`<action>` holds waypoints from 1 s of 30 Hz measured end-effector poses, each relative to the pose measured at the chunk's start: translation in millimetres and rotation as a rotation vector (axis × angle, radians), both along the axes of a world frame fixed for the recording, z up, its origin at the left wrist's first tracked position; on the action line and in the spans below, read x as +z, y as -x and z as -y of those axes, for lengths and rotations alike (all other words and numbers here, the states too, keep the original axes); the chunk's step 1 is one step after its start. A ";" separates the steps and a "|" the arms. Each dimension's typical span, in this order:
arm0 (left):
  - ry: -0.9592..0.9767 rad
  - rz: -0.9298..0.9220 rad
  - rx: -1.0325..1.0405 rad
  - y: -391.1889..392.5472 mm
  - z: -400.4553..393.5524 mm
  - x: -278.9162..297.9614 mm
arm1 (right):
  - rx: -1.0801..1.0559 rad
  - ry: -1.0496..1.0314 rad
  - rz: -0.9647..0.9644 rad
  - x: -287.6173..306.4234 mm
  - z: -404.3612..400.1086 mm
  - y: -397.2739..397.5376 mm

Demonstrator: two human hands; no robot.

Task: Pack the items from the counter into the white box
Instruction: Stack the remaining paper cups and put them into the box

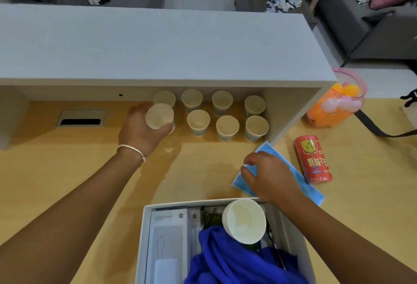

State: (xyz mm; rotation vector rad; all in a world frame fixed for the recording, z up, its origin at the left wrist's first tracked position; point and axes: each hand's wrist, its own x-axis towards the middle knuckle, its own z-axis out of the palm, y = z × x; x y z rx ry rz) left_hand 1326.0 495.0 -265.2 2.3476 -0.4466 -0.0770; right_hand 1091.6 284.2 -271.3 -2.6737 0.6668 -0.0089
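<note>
the left hand is gripping a small cream paper cup, fingers curled round its wall, mouth tilting toward the camera, just in front of the low white shelf. the right hand is resting on a flat light blue face mask, fingers curled down onto its near edge; whether they are pinching it is hard to tell. the mask is lying on the pale wooden table, partly covered by the hand.

seven more paper cups are standing upright under the shelf, four in the back row and three in front, the back ones half shadowed. beside the mask one red printed can is lying on its side. further right one clear jar with a pink rim is holding orange and white balls, too crowded to count.

near the bottom edge the open white box is sitting on the table, cut off by the frame. inside it are lying one larger cream paper cup, a crumpled blue cloth, a white flat package and a dark pen; the things beneath the cloth are hidden.
</note>
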 end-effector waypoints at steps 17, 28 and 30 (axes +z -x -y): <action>0.036 0.003 -0.233 -0.1 66.9 -11.5 | 0.014 -0.030 0.003 -3.3 2.1 0.0; -0.072 -0.180 -0.258 -4.1 77.2 -57.0 | 0.008 -0.018 0.037 -4.4 1.2 1.3; -0.072 -0.196 -0.242 -4.0 76.9 -62.7 | 0.005 -0.011 0.037 -4.6 1.1 1.1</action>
